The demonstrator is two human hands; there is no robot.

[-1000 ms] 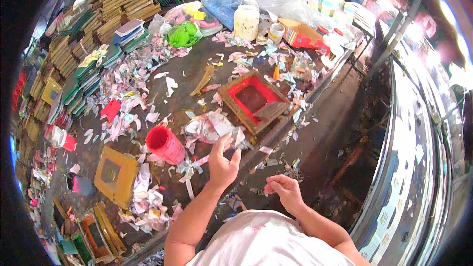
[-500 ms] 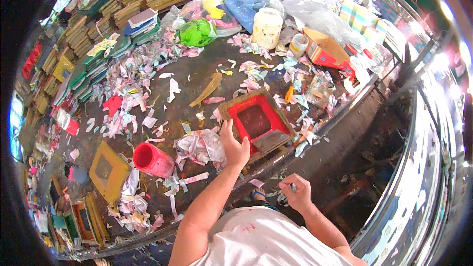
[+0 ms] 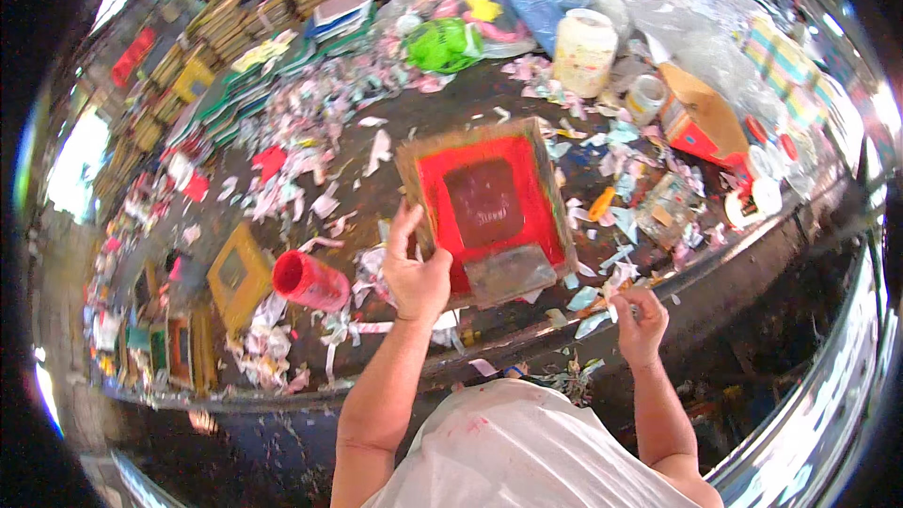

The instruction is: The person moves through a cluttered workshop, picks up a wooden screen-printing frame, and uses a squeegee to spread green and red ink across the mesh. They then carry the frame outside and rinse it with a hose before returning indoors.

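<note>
My left hand [image 3: 416, 275] grips the left edge of a wooden screen printing frame [image 3: 406, 165], thumb on its near left corner. The frame is tilted up from the littered table, and red ink rings its dark mesh window. Across its near side rests a flat grey-brown piece [image 3: 513, 275], perhaps a squeegee. To the right, by the table's front edge, my right hand [image 3: 643, 322] is closed in a pinch, with a small pale paper scrap [image 3: 614, 309] at the fingertips. Left of my left hand a red-stained plastic tub [image 3: 315, 282] lies tipped, its mouth facing left.
A yellow frame [image 3: 239, 275] leans beyond the tub. Farther back are a white ink-stained jar [image 3: 584, 55], a clear cup [image 3: 646, 98], an open cardboard box [image 3: 701, 122] and a green bag [image 3: 442, 45]. Paper scraps litter the table. Stacked wooden frames [image 3: 221, 33] stand at the far left.
The screen printing frame has tilted up toward me in my left hand. My right hand has moved from near my body up and right to the table edge. The view has shifted.
</note>
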